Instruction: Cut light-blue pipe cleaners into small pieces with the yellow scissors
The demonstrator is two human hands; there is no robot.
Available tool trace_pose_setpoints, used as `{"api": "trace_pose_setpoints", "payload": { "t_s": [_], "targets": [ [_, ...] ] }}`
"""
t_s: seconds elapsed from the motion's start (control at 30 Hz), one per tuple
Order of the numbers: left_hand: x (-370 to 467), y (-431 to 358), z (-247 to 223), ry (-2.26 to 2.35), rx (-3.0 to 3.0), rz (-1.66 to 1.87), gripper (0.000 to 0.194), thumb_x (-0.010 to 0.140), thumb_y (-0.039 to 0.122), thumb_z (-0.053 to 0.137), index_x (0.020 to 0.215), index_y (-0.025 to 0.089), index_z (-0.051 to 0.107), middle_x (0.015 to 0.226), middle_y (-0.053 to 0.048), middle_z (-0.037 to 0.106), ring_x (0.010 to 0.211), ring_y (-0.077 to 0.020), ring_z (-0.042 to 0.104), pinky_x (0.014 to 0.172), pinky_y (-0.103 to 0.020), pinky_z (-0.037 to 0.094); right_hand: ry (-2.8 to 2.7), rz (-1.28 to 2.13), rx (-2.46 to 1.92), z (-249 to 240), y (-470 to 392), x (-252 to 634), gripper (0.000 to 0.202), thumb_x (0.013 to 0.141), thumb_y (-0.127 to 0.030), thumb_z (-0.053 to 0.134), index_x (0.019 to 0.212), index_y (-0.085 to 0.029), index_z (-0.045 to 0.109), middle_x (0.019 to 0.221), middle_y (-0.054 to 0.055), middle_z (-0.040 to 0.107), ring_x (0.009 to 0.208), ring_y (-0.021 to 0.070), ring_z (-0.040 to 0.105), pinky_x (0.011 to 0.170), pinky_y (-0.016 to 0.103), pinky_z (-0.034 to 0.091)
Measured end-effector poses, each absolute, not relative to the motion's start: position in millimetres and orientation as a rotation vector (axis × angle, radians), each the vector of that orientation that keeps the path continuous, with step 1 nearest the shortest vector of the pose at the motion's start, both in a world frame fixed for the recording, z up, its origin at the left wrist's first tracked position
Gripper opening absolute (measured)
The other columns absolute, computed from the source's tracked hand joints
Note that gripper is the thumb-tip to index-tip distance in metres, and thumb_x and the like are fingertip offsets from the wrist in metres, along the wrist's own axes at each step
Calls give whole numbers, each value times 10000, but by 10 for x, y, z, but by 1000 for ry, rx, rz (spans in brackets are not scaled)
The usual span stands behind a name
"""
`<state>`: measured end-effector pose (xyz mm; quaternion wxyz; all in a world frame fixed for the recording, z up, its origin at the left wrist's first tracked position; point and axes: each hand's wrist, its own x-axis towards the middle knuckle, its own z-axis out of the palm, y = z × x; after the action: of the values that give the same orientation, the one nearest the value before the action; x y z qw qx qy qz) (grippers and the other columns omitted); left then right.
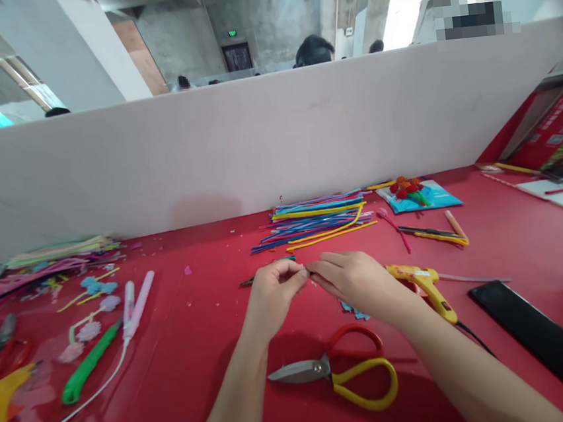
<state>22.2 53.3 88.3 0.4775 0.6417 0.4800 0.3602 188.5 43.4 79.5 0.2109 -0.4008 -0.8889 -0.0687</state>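
My left hand [281, 284] and my right hand [352, 274] meet fingertip to fingertip above the red table. Both are closed in a pinch, and a small dark bit between them is too small to name. Below them lie scissors [321, 368] with one red and one yellow handle, blades pointing left. Small light-blue pieces [354, 310] rest under my right wrist. Behind my left hand, a dark pointed tool [246, 282] is partly hidden. Farther back is a bundle of coloured pipe cleaners [319, 219], mostly blue and yellow.
A yellow glue gun [425, 283] lies beside my right forearm, near a black flat case [532, 333]. Red flowers [406, 188] sit on a blue packet [442, 194]. To the left are a green-handled tool [92, 365] and a pink-and-white corded tool [136, 308]. A white partition [255, 147] stands behind.
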Motion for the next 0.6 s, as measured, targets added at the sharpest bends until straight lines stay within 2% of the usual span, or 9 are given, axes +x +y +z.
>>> {"api": "trace_pose_setpoints", "payload": {
  "t_s": [0.23, 0.43, 0.6],
  "targets": [
    [163, 554, 876, 1112, 1636, 827, 181, 734, 280, 496, 623, 146, 549, 564, 18, 488, 547, -90, 425, 548, -212, 337, -2504, -196, -1141, 737, 432, 1871, 138, 841, -187, 389, 861, -168, 524, 694, 0, 520, 569, 90, 430, 491, 244, 217],
    [181, 536, 880, 1126, 1713, 856, 216, 764, 302, 459, 623, 152, 527, 565, 18, 467, 552, -96, 409, 540, -213, 325, -2470, -206, -1163, 754, 429, 1859, 129, 837, -197, 398, 761, -170, 498, 661, -12, 493, 524, 79, 397, 479, 241, 212],
    [229, 509, 867, 1204, 2019, 908, 218, 809, 298, 390, 671, 168, 498, 644, 1, 459, 631, -122, 419, 589, -231, 327, -2436, -203, -1161, 790, 426, 1873, 174, 846, -199, 379, 716, -167, 490, 615, -16, 473, 498, 75, 366, 476, 239, 205]
  ]
}}
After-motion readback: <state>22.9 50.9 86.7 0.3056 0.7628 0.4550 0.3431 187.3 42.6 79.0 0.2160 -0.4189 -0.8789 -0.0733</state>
